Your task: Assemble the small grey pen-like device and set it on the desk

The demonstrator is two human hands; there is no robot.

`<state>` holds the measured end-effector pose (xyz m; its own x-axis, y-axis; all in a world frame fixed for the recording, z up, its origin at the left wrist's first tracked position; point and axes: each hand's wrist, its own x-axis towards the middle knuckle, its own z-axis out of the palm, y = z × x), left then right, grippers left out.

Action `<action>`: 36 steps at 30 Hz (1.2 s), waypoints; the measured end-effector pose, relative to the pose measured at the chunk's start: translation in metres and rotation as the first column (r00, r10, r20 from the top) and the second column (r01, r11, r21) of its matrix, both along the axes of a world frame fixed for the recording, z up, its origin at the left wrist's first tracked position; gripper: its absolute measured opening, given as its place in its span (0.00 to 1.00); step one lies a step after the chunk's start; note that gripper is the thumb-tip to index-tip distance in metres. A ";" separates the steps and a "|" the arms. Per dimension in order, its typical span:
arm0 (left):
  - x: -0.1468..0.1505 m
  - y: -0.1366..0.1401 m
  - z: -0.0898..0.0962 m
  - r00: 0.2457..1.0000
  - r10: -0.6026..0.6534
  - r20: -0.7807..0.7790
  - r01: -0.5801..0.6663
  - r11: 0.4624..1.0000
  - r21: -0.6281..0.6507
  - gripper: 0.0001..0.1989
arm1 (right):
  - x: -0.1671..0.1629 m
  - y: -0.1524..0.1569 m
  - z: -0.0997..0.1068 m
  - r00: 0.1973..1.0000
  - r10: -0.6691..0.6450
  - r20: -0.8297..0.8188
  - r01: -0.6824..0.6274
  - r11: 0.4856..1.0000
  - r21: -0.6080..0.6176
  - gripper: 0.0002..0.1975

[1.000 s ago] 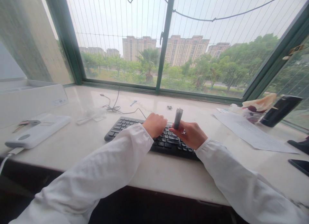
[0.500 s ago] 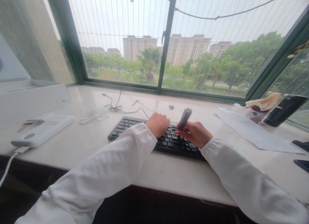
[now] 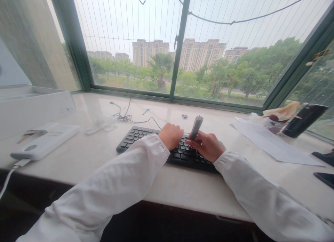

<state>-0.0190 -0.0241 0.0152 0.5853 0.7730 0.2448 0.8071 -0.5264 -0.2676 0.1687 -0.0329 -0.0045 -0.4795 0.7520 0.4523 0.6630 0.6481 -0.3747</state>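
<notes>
A black keyboard (image 3: 135, 137) lies on the pale counter, partly covered by both hands. My left hand (image 3: 171, 136) is curled and closed over the keyboard's middle, near its far edge; whatever its fingertips hold is hidden. My right hand (image 3: 208, 144) is over the keyboard's right part, its fingers closed on a grey brush-like tool (image 3: 195, 128). The tool stands nearly upright, its jagged end pointing up and its lower end close above the keys. Behind the keyboard, a few small dark pieces (image 3: 184, 116) lie on the counter.
A thin cable (image 3: 124, 116), a small blue stick (image 3: 145, 111) and clear plastic (image 3: 100, 126) lie behind left. Farther left are a white power bank (image 3: 44, 143), keys (image 3: 28, 133) and a white box (image 3: 36, 103). Paper (image 3: 273, 141) and a black upright object (image 3: 304, 120) stand right.
My right hand has shifted slightly left with the grey tool, which now stands more upright. My left hand stays in nearly the same place on the keyboard.
</notes>
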 end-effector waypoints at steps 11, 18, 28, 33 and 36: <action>0.000 0.001 -0.001 1.000 0.000 0.006 0.000 1.000 0.002 0.10 | -0.006 -0.003 0.001 0.995 -0.099 0.025 0.099 0.995 0.028 0.11; -0.001 0.000 -0.001 1.000 0.003 0.001 -0.003 1.000 0.009 0.12 | -0.008 -0.002 -0.006 0.990 -0.141 -0.027 0.143 0.987 0.077 0.08; 0.000 -0.003 -0.001 1.000 0.010 -0.012 -0.010 1.000 0.006 0.12 | -0.002 0.000 0.002 0.968 -0.197 -0.155 0.194 0.980 -0.032 0.09; 0.000 -0.002 -0.002 1.000 0.006 -0.009 -0.006 1.000 0.027 0.11 | -0.007 -0.003 0.004 0.978 -0.137 -0.159 0.112 0.982 -0.155 0.10; 0.000 -0.001 -0.003 1.000 0.008 -0.016 -0.008 0.999 0.031 0.11 | -0.006 0.000 0.002 0.984 -0.097 -0.148 0.072 0.984 -0.163 0.11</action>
<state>-0.0185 -0.0256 0.0123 0.5831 0.7698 0.2596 0.8068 -0.5109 -0.2968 0.1629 -0.0332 -0.0021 -0.3441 0.8543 0.3895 0.6387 0.5171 -0.5698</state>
